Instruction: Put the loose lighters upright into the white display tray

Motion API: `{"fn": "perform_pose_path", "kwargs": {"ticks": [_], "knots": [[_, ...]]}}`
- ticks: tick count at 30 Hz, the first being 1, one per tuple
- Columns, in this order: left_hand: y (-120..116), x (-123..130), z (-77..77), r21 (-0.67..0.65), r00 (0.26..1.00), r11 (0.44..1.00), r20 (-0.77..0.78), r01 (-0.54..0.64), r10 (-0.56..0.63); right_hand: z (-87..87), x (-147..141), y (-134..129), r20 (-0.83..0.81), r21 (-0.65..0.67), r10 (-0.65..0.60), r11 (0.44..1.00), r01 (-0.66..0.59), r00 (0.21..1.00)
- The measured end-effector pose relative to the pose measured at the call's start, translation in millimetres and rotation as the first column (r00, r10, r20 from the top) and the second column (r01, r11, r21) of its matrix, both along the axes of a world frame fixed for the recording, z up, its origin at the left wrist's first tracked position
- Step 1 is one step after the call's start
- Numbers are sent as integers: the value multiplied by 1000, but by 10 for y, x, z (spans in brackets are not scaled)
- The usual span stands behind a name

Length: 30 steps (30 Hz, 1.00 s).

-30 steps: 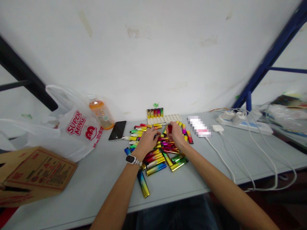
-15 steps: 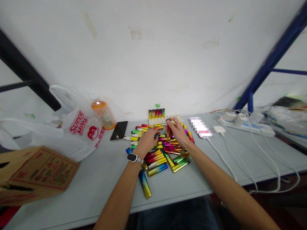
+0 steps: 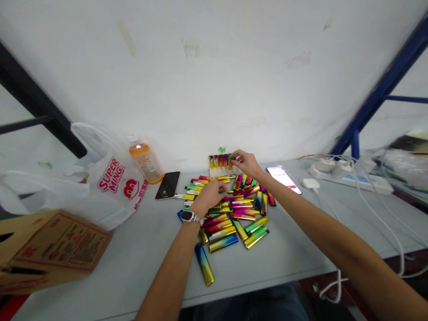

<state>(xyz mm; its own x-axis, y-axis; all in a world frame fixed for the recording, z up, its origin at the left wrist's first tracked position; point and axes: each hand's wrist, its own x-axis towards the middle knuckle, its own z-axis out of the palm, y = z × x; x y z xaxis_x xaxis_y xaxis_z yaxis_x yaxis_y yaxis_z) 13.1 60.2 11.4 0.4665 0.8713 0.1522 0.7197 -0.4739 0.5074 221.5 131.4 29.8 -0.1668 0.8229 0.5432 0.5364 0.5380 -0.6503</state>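
Note:
Many shiny cigarette lighters [image 3: 243,206] in gold, red, pink, green and blue lie in a loose pile on the grey table. Behind them is a white tray with holes [image 3: 217,172], where several lighters [image 3: 220,161] stand upright in a row. My right hand [image 3: 246,163] is at the right end of that row, its fingertips closed on a lighter [image 3: 231,159] beside the others. Over the left part of the pile, my left hand [image 3: 214,193], with a watch on its wrist, pinches a lighter [image 3: 228,192]; its fingers partly hide it.
A dark phone [image 3: 167,185], an orange drink bottle [image 3: 146,160], a white plastic bag [image 3: 115,187] and a cardboard box [image 3: 63,243] are on the left. To the right lie a lit phone [image 3: 284,179], a white charger [image 3: 310,183], cables and a power strip [image 3: 351,178].
My right hand has moved up and back from above the pile to the tray's row, where another lighter now shows. My left hand has stayed over the pile. The view has shifted slightly.

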Motion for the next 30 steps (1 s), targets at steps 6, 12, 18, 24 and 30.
{"fn": "perform_pose_path", "kwargs": {"ticks": [6,12,18,24,30], "knots": [[-94,16,20,91,999,995,23,-29,27,-45,38,240,136,55,1,998,-9,991],[-124,42,-13,104,976,992,213,-64,41,-81,136,396,193,20,43,999,-47,980],[-125,74,-43,147,919,986,393,-80,16,-71,134,363,310,119,-84,992,49,947],[-158,137,0,-11,771,995,631,-99,84,-92,116,224,498,110,-139,989,97,856],[-133,182,-62,-79,564,995,820,-63,101,-78,-45,-73,425,89,-158,987,133,891]]}}
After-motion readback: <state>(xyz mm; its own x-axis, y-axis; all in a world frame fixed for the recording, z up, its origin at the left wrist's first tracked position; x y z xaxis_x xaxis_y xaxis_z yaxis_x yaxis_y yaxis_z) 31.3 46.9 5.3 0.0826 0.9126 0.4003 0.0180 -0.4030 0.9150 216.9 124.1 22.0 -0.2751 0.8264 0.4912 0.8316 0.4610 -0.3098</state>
